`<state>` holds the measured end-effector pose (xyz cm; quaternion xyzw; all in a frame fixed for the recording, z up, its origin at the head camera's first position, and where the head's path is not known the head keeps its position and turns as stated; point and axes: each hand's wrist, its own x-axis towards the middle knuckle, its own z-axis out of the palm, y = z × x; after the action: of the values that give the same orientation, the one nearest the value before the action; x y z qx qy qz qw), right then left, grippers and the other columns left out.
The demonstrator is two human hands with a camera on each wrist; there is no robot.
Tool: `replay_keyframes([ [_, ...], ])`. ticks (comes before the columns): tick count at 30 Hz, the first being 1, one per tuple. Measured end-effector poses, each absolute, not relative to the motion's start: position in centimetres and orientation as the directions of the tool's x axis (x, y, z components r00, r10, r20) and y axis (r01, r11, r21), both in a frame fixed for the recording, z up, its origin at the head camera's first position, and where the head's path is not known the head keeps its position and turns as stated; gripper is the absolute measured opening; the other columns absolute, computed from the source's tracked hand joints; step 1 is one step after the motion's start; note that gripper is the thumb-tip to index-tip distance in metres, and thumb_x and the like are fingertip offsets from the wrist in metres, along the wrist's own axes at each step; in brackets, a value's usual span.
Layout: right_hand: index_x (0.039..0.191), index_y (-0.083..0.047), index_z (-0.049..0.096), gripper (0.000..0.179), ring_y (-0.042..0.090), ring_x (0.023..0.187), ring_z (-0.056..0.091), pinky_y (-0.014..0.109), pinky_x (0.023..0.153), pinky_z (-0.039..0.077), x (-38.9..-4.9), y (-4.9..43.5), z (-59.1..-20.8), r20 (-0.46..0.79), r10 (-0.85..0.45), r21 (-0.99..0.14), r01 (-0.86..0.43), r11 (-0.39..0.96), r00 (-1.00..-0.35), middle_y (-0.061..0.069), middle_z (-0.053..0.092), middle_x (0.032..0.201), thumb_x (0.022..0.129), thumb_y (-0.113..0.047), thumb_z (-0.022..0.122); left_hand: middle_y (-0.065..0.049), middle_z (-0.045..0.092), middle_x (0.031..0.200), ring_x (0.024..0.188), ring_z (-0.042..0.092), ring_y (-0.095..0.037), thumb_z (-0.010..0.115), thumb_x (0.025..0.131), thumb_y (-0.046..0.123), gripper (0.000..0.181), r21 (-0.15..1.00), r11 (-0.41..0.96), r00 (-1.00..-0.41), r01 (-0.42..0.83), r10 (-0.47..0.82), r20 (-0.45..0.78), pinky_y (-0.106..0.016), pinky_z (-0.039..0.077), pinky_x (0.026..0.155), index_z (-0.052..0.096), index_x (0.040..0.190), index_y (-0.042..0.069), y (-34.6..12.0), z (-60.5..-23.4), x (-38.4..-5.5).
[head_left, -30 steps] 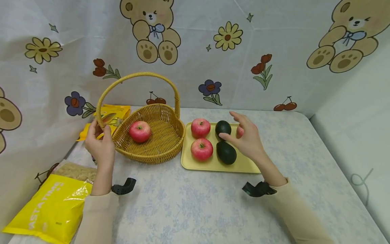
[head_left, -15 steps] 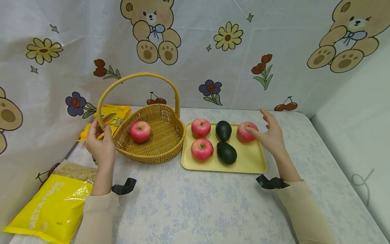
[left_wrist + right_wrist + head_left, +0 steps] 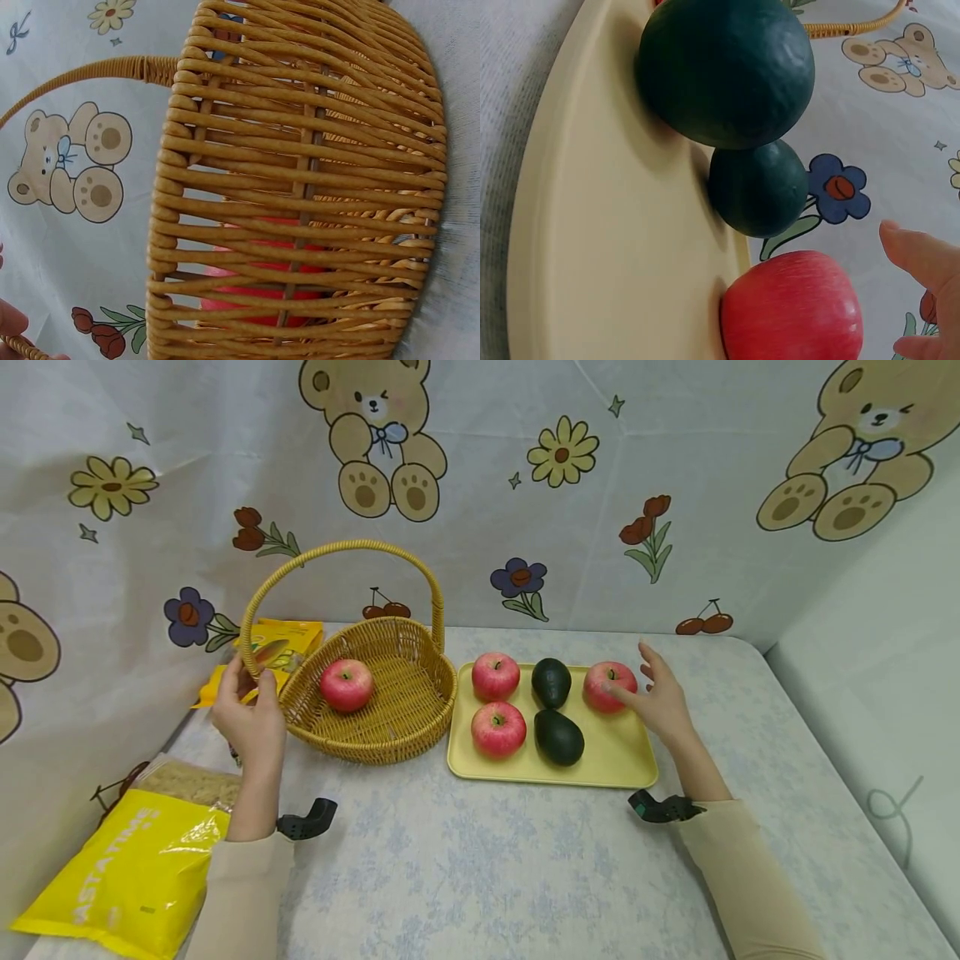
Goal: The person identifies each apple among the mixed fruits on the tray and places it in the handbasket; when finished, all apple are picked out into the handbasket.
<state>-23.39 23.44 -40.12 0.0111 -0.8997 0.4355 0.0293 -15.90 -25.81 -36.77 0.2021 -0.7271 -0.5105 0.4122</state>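
My left hand [image 3: 251, 722] grips the handle of a yellow wicker basket [image 3: 375, 752] at its left side. One red apple [image 3: 347, 685] lies inside, showing through the weave in the left wrist view. To the right is a pale yellow tray [image 3: 615, 756]. It bears two apples in its left part, a rear one [image 3: 496, 677] and a front one [image 3: 498, 730]. Two dark green avocados, one behind [image 3: 551, 683] and one in front [image 3: 558, 737], lie mid-tray. Thumb and fingers spread, my right hand [image 3: 663, 706] is beside the right-hand apple [image 3: 606, 683]; the thumb overlaps it in the head view.
A yellow pasta bag [image 3: 127, 868] lies at the front left. Behind the basket's left side is another yellow packet [image 3: 288, 639]. A printed cloth [image 3: 465, 468] hangs along the back of the patterned table [image 3: 465, 868].
From over the avocados, my right hand has moved right to the apple at the tray's right end, then slightly down and left. My left hand has stayed at the basket handle.
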Motion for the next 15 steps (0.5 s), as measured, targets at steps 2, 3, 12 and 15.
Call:
replay_keyframes([
  [2, 0.158, -0.012, 0.01, 0.096, 0.045, 0.143, 0.026, 0.059, 0.111, 0.03, -23.5, 23.5, -40.4, 0.049, 0.001, -0.787, -0.038, 0.616, -0.999, 0.017, 0.016, 0.162, 0.088, -0.032, 0.072, -0.012, 0.065, 0.113, 0.091, 0.051, 0.002, 0.058, 0.096, 0.013, 0.036, 0.908, 0.399, -0.578, 0.129, -0.714, 0.396, -0.017, 0.041, 0.076, 0.062, 0.131, 0.011, -25.8, -36.8, -15.9],
  [3, 0.158, -0.012, 0.01, 0.096, 0.045, 0.143, 0.026, 0.058, 0.112, 0.03, -23.5, 23.6, -40.6, 0.044, -0.002, -0.789, -0.036, 0.613, -0.999, 0.017, 0.016, 0.162, 0.088, -0.031, 0.073, -0.012, 0.065, 0.113, 0.091, 0.05, 0.002, 0.058, 0.096, 0.013, 0.036, 0.907, 0.4, -0.578, 0.129, -0.713, 0.397, -0.017, 0.041, 0.076, 0.062, 0.132, 0.011, -25.8, -36.8, -15.9],
  [12, 0.158, -0.009, 0.011, 0.099, 0.046, 0.143, 0.027, 0.057, 0.111, 0.031, -23.7, 23.5, -41.3, 0.027, -0.02, -0.792, -0.033, 0.609, -0.999, 0.02, 0.018, 0.161, 0.086, -0.032, 0.075, -0.006, 0.065, 0.11, 0.091, 0.051, 0.002, 0.058, 0.096, 0.014, 0.035, 0.905, 0.405, -0.574, 0.131, -0.713, 0.402, -0.017, 0.042, 0.077, 0.062, 0.131, 0.011, -25.9, -37.0, -15.9],
  [15, 0.157, -0.008, 0.013, 0.099, 0.045, 0.142, 0.028, 0.057, 0.111, 0.031, -23.8, 23.5, -41.5, 0.032, -0.022, -0.791, -0.039, 0.61, -0.999, 0.02, 0.02, 0.16, 0.085, -0.031, 0.076, -0.008, 0.065, 0.112, 0.092, 0.051, 0.002, 0.058, 0.097, 0.015, 0.035, 0.905, 0.404, -0.576, 0.135, -0.711, 0.404, -0.017, 0.042, 0.078, 0.062, 0.131, 0.011, -25.9, -36.9, -15.9],
])
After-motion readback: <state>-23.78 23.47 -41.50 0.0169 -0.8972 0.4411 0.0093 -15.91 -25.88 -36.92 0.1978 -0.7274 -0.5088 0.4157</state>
